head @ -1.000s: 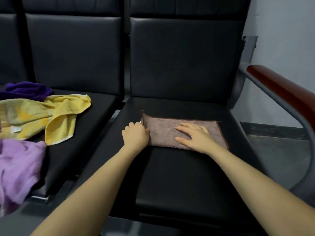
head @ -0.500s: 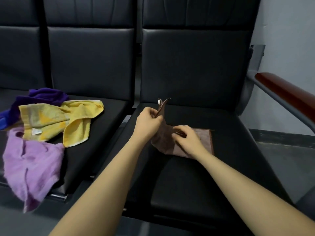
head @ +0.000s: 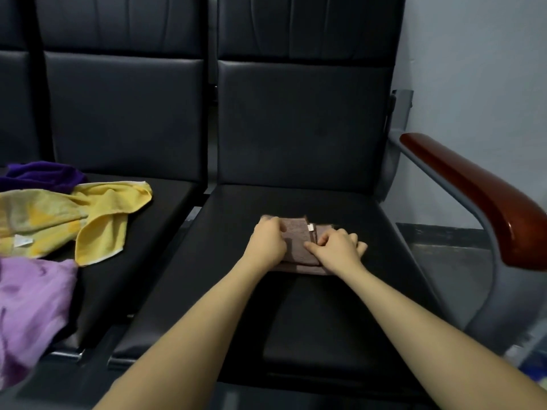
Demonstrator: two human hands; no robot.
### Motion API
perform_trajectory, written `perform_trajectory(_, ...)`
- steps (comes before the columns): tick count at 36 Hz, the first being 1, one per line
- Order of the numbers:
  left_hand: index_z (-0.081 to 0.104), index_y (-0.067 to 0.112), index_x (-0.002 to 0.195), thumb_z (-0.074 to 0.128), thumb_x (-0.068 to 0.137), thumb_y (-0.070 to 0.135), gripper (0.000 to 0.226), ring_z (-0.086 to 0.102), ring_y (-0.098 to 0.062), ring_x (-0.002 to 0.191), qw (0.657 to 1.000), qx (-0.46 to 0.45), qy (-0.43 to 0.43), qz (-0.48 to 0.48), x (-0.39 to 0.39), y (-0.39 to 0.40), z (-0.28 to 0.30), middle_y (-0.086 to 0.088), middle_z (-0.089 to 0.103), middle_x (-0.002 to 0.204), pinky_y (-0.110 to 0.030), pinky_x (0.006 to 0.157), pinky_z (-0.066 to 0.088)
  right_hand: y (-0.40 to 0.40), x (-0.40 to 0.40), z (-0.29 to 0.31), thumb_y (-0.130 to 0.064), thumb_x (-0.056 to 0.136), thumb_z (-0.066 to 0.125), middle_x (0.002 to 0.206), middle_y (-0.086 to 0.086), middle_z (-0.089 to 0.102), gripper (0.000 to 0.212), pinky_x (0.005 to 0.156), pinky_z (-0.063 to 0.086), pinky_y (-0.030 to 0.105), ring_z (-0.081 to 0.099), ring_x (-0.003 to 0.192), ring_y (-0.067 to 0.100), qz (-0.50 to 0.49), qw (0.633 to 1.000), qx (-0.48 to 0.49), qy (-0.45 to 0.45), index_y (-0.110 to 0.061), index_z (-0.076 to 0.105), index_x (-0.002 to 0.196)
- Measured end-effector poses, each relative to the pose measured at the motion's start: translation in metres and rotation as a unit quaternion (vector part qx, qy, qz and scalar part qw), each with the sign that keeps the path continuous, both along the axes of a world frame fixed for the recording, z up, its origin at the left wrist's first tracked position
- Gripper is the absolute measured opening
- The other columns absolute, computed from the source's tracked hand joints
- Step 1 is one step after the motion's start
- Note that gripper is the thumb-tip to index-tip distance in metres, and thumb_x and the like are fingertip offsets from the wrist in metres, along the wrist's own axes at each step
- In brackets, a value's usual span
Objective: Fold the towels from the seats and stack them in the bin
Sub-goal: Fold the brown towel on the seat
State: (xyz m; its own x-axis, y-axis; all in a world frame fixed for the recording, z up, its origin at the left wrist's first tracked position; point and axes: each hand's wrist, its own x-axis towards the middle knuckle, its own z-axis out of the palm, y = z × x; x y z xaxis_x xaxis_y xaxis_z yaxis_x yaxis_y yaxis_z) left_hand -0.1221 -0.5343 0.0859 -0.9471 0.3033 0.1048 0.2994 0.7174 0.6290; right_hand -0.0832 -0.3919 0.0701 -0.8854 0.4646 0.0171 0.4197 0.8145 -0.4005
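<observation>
A small brown towel (head: 299, 243) lies folded on the right black seat (head: 296, 315), a white tag showing on its top edge. My left hand (head: 266, 242) rests on the towel's left half, fingers curled over its far edge. My right hand (head: 337, 248) presses on the right half, thumb and fingers pinching the cloth beside the fold. On the left seat (head: 142, 261) lie a crumpled yellow towel (head: 80, 217), a dark purple towel (head: 41, 176) behind it and a lilac towel (head: 29, 309) hanging over the front edge. No bin is in view.
A grey metal armrest with a red-brown wooden top (head: 485, 193) stands at the right of the seat. Behind it are a pale wall (head: 473, 69) and grey floor (head: 453, 261). Black seat backs (head: 302, 122) rise behind both seats.
The brown towel lay flat and wide under both hands. My left hand lifted its left edge and brought it over to the right; the towel is now half as wide, both hands pressing it.
</observation>
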Motion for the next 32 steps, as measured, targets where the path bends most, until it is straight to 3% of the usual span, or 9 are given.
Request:
perform_trajectory(6, 0.036, 0.010, 0.137, 0.047, 0.095, 0.027, 0.047, 0.037, -0.031, 0.122, 0.991, -0.118, 0.030, 0.046, 0.001, -0.001, -0.005, -0.013, 0.036, 0.136, -0.039, 0.101, 0.033, -0.005, -0.003, -0.003, -0.069, 0.079, 0.055, 0.136, 0.013, 0.042, 0.083, 0.105, 0.027, 0.043, 0.036, 0.127, 0.032, -0.044, 0.998, 0.030, -0.014, -0.007, 0.044, 0.134)
perform_trajectory(12, 0.018, 0.033, 0.148, 0.034, 0.098, 0.050, 0.055, 0.019, -0.036, 0.136, 0.951, -0.300, -0.066, -0.046, 0.000, -0.007, -0.007, -0.014, 0.016, 0.151, -0.047, 0.111, 0.017, -0.009, -0.013, 0.000, -0.060, 0.085, 0.056, 0.138, 0.013, 0.039, 0.062, 0.105, 0.026, 0.041, 0.034, 0.128, 0.031, -0.019, 0.998, 0.009, -0.061, -0.016, 0.058, 0.127)
perform_trajectory(17, 0.025, 0.032, 0.144, 0.037, 0.095, 0.053, 0.054, 0.026, -0.036, 0.132, 0.969, -0.244, -0.032, -0.020, 0.001, -0.005, -0.007, -0.016, 0.027, 0.145, -0.046, 0.109, 0.019, -0.011, -0.012, 0.000, -0.048, 0.090, 0.056, 0.134, 0.011, 0.042, 0.043, 0.105, 0.029, 0.041, 0.037, 0.126, 0.030, -0.026, 0.999, -0.025, -0.033, -0.017, 0.063, 0.119)
perform_trajectory(21, 0.023, 0.030, 0.146, 0.034, 0.097, 0.052, 0.055, 0.030, -0.037, 0.131, 0.983, -0.180, -0.028, 0.016, 0.002, 0.001, -0.006, -0.019, 0.033, 0.142, -0.047, 0.108, 0.022, -0.005, -0.003, -0.003, -0.030, 0.091, 0.059, 0.124, 0.010, 0.049, 0.025, 0.100, 0.039, 0.039, 0.048, 0.115, 0.026, -0.019, 0.995, -0.089, 0.042, -0.011, 0.060, 0.109)
perform_trajectory(23, 0.024, 0.032, 0.145, 0.033, 0.096, 0.053, 0.054, 0.030, -0.037, 0.131, 0.988, -0.150, -0.039, 0.024, 0.001, 0.005, -0.005, -0.018, 0.034, 0.142, -0.047, 0.108, 0.021, -0.002, 0.003, -0.003, -0.019, 0.088, 0.060, 0.115, 0.009, 0.051, 0.011, 0.083, 0.045, 0.031, 0.053, 0.096, 0.019, -0.022, 0.985, -0.136, 0.101, -0.011, 0.055, 0.095)
perform_trajectory(25, 0.025, 0.032, 0.145, 0.033, 0.096, 0.051, 0.053, 0.030, -0.036, 0.131, 0.990, -0.132, -0.047, 0.028, 0.001, 0.011, -0.003, -0.018, 0.035, 0.141, -0.046, 0.108, 0.022, 0.003, 0.008, -0.001, -0.012, 0.086, 0.060, 0.107, 0.008, 0.051, 0.010, 0.063, 0.037, 0.021, 0.048, 0.077, 0.010, -0.029, 0.977, -0.161, 0.140, -0.012, 0.050, 0.086)
perform_trajectory(27, 0.026, 0.030, 0.144, 0.034, 0.097, 0.047, 0.051, 0.032, -0.035, 0.129, 0.988, -0.140, -0.051, 0.030, 0.003, 0.015, -0.004, -0.018, 0.036, 0.140, -0.044, 0.107, 0.024, 0.008, 0.011, -0.001, -0.008, 0.085, 0.061, 0.106, 0.007, 0.050, 0.014, 0.056, 0.031, 0.017, 0.044, 0.072, 0.006, -0.028, 0.976, -0.156, 0.147, -0.012, 0.049, 0.087)
perform_trajectory(29, 0.026, 0.026, 0.143, 0.036, 0.097, 0.045, 0.050, 0.034, -0.035, 0.126, 0.984, -0.173, -0.045, 0.027, 0.006, 0.019, -0.007, -0.019, 0.037, 0.137, -0.042, 0.104, 0.026, 0.012, 0.013, -0.002, -0.005, 0.083, 0.063, 0.111, 0.006, 0.048, 0.019, 0.060, 0.036, 0.016, 0.047, 0.078, 0.008, -0.028, 0.978, -0.148, 0.144, -0.012, 0.049, 0.093)
perform_trajectory(32, 0.028, 0.019, 0.138, 0.038, 0.096, 0.045, 0.051, 0.038, -0.032, 0.119, 0.973, -0.227, -0.007, 0.031, 0.010, 0.022, -0.014, -0.018, 0.040, 0.131, -0.039, 0.098, 0.030, 0.011, 0.015, -0.005, -0.012, 0.083, 0.066, 0.123, 0.008, 0.044, 0.035, 0.088, 0.045, 0.028, 0.049, 0.108, 0.020, -0.057, 0.988, -0.084, 0.120, -0.011, 0.048, 0.114)
